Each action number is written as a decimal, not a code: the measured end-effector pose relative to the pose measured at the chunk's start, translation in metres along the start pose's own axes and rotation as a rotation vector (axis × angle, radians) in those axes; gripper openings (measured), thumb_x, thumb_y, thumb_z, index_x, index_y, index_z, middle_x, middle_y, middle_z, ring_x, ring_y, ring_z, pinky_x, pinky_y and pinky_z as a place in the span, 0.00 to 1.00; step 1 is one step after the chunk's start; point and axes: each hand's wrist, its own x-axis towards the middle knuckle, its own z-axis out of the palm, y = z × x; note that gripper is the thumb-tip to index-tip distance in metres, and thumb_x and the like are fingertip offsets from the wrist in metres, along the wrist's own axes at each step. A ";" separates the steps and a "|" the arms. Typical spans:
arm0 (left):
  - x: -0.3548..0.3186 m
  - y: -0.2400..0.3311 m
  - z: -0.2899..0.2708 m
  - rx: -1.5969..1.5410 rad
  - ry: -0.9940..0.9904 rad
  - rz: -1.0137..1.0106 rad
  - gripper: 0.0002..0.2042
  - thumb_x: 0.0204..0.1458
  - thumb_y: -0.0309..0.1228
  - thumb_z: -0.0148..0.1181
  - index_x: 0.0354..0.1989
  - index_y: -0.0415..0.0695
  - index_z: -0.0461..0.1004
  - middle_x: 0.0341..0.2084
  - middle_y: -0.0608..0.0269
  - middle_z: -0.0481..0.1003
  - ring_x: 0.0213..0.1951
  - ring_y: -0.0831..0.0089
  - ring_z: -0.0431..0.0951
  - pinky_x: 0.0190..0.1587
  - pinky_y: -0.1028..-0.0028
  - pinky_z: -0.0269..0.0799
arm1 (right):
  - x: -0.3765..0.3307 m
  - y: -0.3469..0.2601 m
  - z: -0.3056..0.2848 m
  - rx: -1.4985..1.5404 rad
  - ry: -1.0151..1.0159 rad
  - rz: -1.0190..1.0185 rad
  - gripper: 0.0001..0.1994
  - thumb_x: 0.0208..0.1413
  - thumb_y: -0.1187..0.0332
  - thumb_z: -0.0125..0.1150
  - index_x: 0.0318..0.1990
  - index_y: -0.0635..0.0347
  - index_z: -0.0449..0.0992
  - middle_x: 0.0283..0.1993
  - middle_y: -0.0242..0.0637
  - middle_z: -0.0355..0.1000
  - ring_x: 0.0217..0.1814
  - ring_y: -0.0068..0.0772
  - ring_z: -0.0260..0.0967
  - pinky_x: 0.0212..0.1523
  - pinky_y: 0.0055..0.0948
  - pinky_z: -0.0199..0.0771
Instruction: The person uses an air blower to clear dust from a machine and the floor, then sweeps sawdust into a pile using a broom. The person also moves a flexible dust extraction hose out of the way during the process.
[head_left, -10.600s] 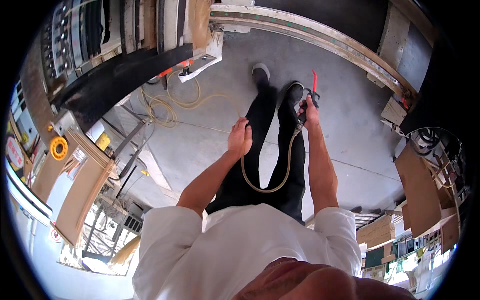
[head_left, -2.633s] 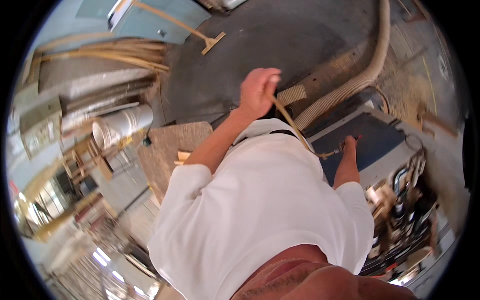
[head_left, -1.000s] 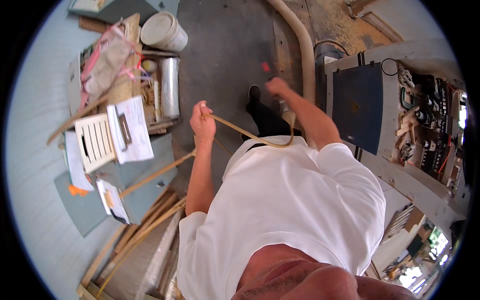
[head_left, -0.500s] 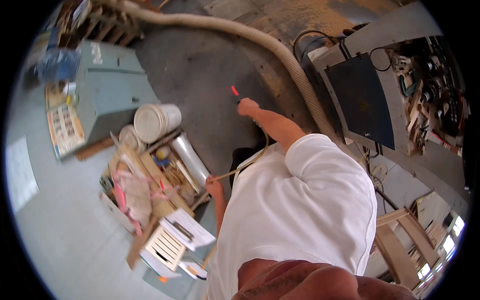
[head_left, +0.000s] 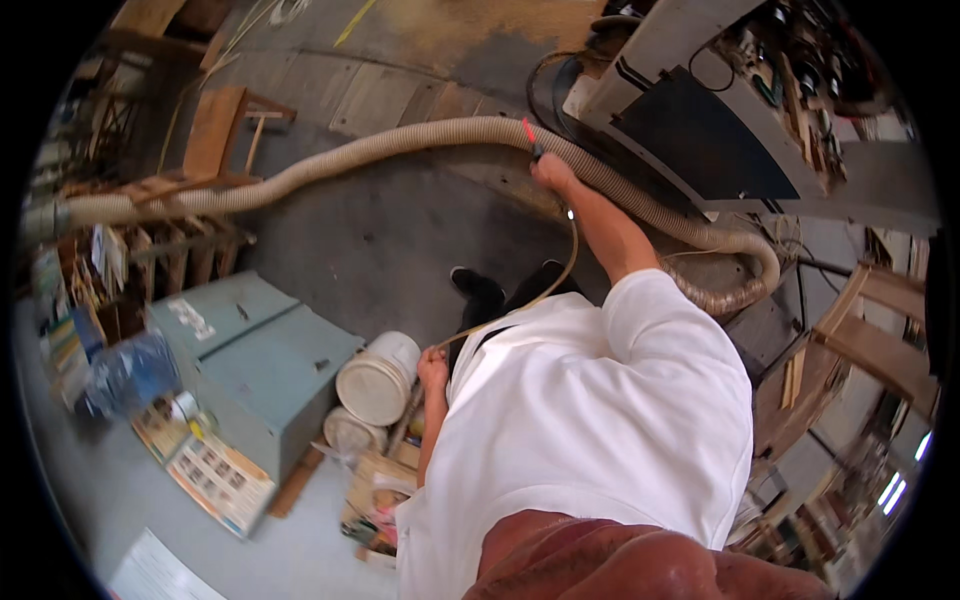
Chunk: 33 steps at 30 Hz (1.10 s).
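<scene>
My right hand (head_left: 553, 172) is stretched out ahead, closed around an air blow gun (head_left: 536, 149) with a dark body and a thin red nozzle. In the picture the nozzle overlaps the thick ribbed beige duct hose (head_left: 440, 133); I cannot tell whether they touch. A thin yellowish air hose (head_left: 545, 292) hangs from the gun and runs back across my front to my left hand (head_left: 433, 368). That hand is low at my left side, its fingers wrapped round the thin hose, near a white lidded bucket (head_left: 375, 385).
A grey-green metal cabinet (head_left: 255, 345) stands at left, beside a blue water jug (head_left: 135, 375). At right is a large grey machine with a dark panel (head_left: 705, 140). The duct crosses the floor ahead. A wooden frame (head_left: 880, 335) leans at far right.
My view has swung left and farther ahead, showing more of the duct. My right hand has moved the gun's nozzle from over bare floor to the duct. Both hands keep their hold.
</scene>
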 end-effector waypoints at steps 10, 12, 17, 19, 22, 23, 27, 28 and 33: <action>0.133 0.047 -0.033 0.208 -0.269 0.075 0.13 0.57 0.36 0.53 0.29 0.38 0.76 0.23 0.59 0.77 0.26 0.72 0.75 0.33 0.69 0.71 | -0.070 -0.032 -0.031 0.126 -0.121 0.461 0.18 0.52 0.61 0.54 0.45 0.67 0.75 0.49 0.53 0.74 0.54 0.53 0.71 0.53 0.46 0.71; 0.150 0.057 -0.025 0.168 -0.270 -0.024 0.13 0.58 0.35 0.54 0.28 0.38 0.76 0.23 0.60 0.78 0.25 0.73 0.74 0.32 0.70 0.70 | -0.043 -0.044 -0.026 0.137 -0.096 0.448 0.19 0.52 0.61 0.54 0.44 0.69 0.75 0.49 0.54 0.74 0.53 0.54 0.72 0.53 0.46 0.71; 0.159 0.100 -0.013 -0.042 -0.227 -0.112 0.10 0.57 0.34 0.54 0.32 0.40 0.77 0.25 0.63 0.78 0.26 0.75 0.74 0.33 0.73 0.71 | 0.030 -0.073 -0.023 0.043 -0.228 0.271 0.19 0.53 0.59 0.52 0.39 0.71 0.75 0.45 0.59 0.74 0.50 0.58 0.72 0.49 0.47 0.72; 0.160 0.107 -0.009 -0.053 -0.181 -0.060 0.10 0.57 0.34 0.55 0.34 0.39 0.77 0.25 0.62 0.78 0.28 0.74 0.75 0.36 0.72 0.72 | 0.051 -0.086 -0.018 -0.033 -0.335 0.183 0.19 0.53 0.60 0.52 0.39 0.70 0.76 0.45 0.59 0.74 0.49 0.58 0.73 0.49 0.47 0.73; 0.164 0.109 -0.011 0.147 -0.157 -0.021 0.13 0.55 0.35 0.57 0.42 0.38 0.77 0.38 0.53 0.79 0.42 0.67 0.78 0.48 0.69 0.71 | 0.069 -0.120 -0.015 -0.145 -0.430 0.093 0.17 0.51 0.61 0.53 0.39 0.67 0.78 0.42 0.56 0.76 0.47 0.53 0.75 0.47 0.44 0.74; 0.154 0.099 -0.018 0.174 -0.115 -0.049 0.14 0.55 0.35 0.57 0.43 0.38 0.77 0.40 0.52 0.79 0.44 0.66 0.78 0.50 0.69 0.71 | 0.072 -0.132 -0.011 -0.187 -0.503 0.067 0.16 0.50 0.60 0.54 0.38 0.65 0.78 0.41 0.54 0.76 0.46 0.52 0.75 0.46 0.44 0.75; 0.158 0.133 -0.025 0.022 -0.096 -0.110 0.15 0.52 0.34 0.59 0.46 0.40 0.76 0.40 0.52 0.79 0.45 0.64 0.79 0.50 0.68 0.72 | 0.104 -0.145 0.030 -0.320 -0.727 -0.117 0.17 0.47 0.54 0.59 0.34 0.59 0.81 0.40 0.51 0.77 0.45 0.49 0.76 0.42 0.44 0.74; 0.167 0.121 -0.031 0.076 -0.010 -0.121 0.15 0.49 0.33 0.61 0.45 0.42 0.77 0.39 0.52 0.79 0.43 0.63 0.79 0.48 0.69 0.72 | 0.104 -0.156 0.038 -0.203 -0.707 -0.292 0.19 0.47 0.52 0.58 0.34 0.60 0.80 0.39 0.51 0.77 0.43 0.49 0.76 0.41 0.45 0.73; 0.183 0.135 -0.071 0.092 0.097 -0.238 0.15 0.45 0.33 0.65 0.43 0.43 0.77 0.37 0.53 0.80 0.42 0.60 0.80 0.46 0.67 0.74 | 0.123 -0.250 0.074 -0.494 -0.881 -0.653 0.22 0.59 0.53 0.46 0.34 0.64 0.78 0.38 0.56 0.75 0.42 0.55 0.74 0.45 0.47 0.72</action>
